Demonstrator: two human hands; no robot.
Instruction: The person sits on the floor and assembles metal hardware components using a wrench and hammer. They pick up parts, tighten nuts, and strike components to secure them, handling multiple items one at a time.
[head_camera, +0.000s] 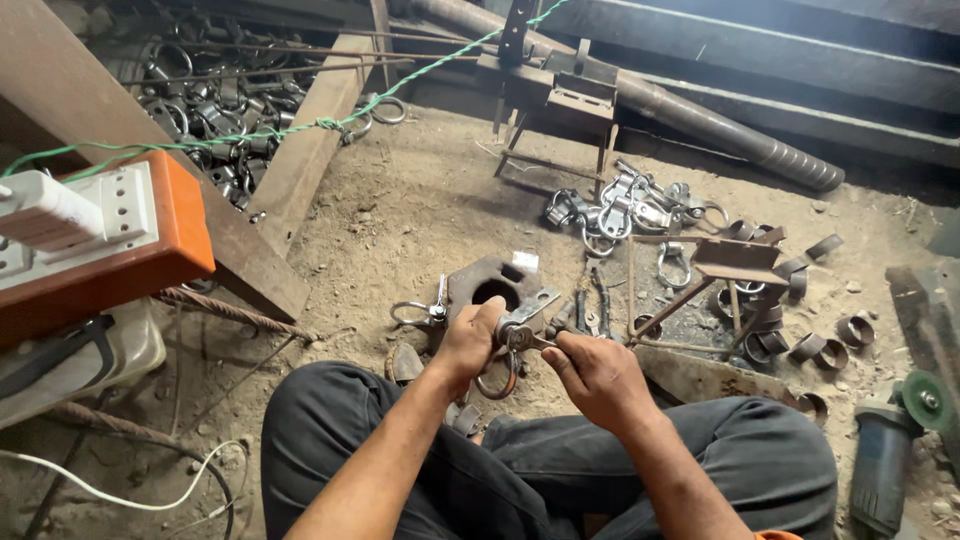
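I sit cross-legged on a dirt floor, dark trousers at the bottom of the view. My left hand (468, 342) grips a small metal clamp with a ring (505, 365) hanging from it. My right hand (590, 372) pinches the same piece from the right, thumb and fingers closed on a thin part near its top. Just beyond my hands lies a heavy rusty steel block with a round hole (490, 287), and a finished ring piece (418, 312) lies to its left.
A heap of finished metal ring clamps (625, 210) lies ahead by a small steel stand (557, 95). Curved steel bands (820, 345) are scattered at right near an angle grinder (893, 445). An orange box with sockets (110, 235) is at left; more ring parts (205, 100) are piled beyond a beam.
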